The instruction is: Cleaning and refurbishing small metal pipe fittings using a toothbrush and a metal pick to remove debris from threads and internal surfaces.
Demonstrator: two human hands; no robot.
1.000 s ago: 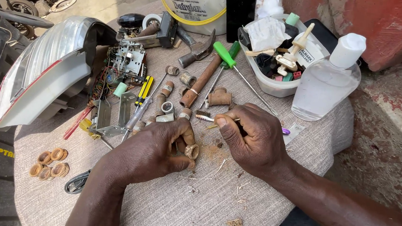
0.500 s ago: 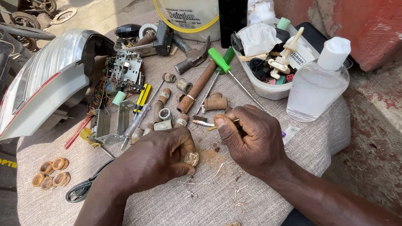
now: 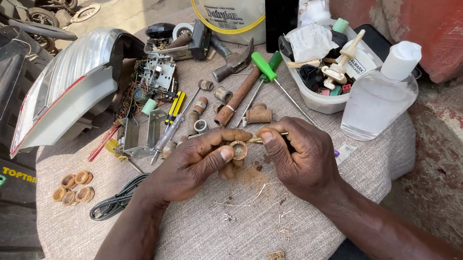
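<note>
Rusty ring (image 3: 238,149) pinched in left hand (image 3: 197,162) | right hand (image 3: 299,158) grips thin tool (image 3: 268,137) | white tub (image 3: 319,100) holds small parts

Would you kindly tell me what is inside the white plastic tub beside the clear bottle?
The white plastic tub holds crumpled white paper, a cream wooden-looking peg piece, a pale green cap and small red and green bits. Whatever lies beneath them is covered.

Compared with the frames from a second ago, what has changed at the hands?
Little: the left hand keeps pinching the small rusty ring, turned slightly up, and the right hand keeps its thin tool at it. The hammer, green screwdriver and bottle stayed put.
</note>
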